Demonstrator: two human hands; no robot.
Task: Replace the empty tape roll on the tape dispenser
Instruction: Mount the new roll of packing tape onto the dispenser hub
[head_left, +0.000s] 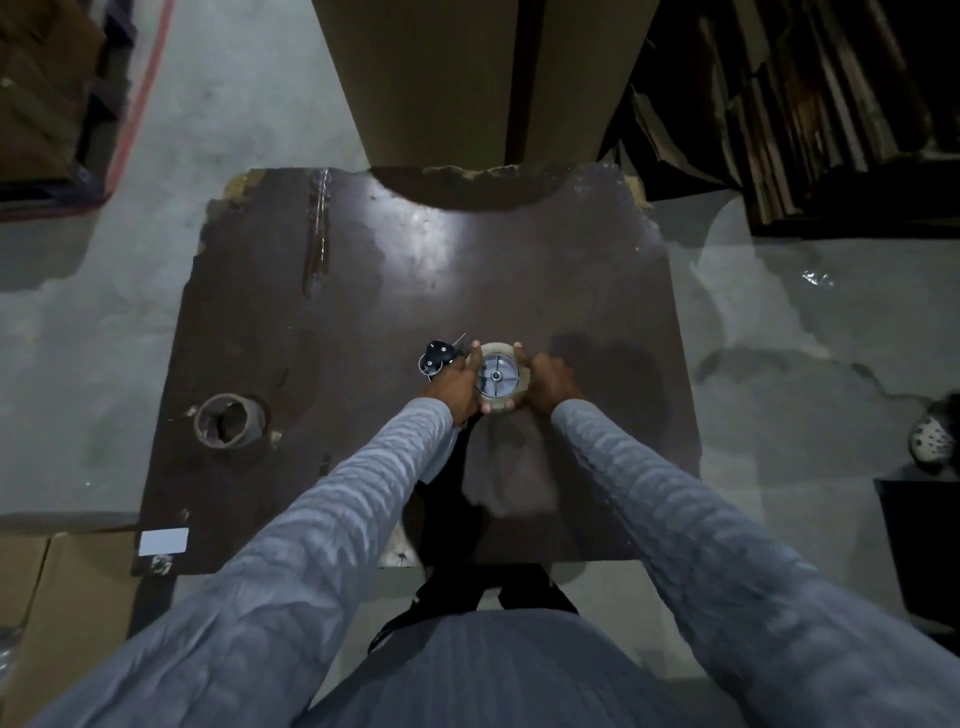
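Tape roll: a pale, tan-edged roll of packing tape (498, 375) is seen seated around the grey spoked plastic hub (497, 375) of the dispenser, near the middle of the table and slightly toward the person.
Tape dispenser: a black hand-held tape dispenser (435, 357) is laid on its side; its front end with a metal blade part is seen just left of the roll, and the rest is hidden by the hands.
Left hand: the left hand (457, 387) is pressed against the roll's left edge, fingers curled on the rim and over the dispenser body.
Right hand: the right hand (545, 382) is closed on the roll's right edge, a fingertip set on the upper rim.
Step in hand: the fresh roll is judged to be being pushed down onto the hub.
Next move: even pressure from both sides is called for until the roll is fully seated, then the free end must be fed toward the blade.
Old core: a brown empty cardboard tape core (229, 420) is lying well apart on the table's left side.
Surface: a dark brown, chipped wooden table (363, 270) is used.
Writing: none can be read; a blank white label (163, 541) is stuck at the table's near left corner.
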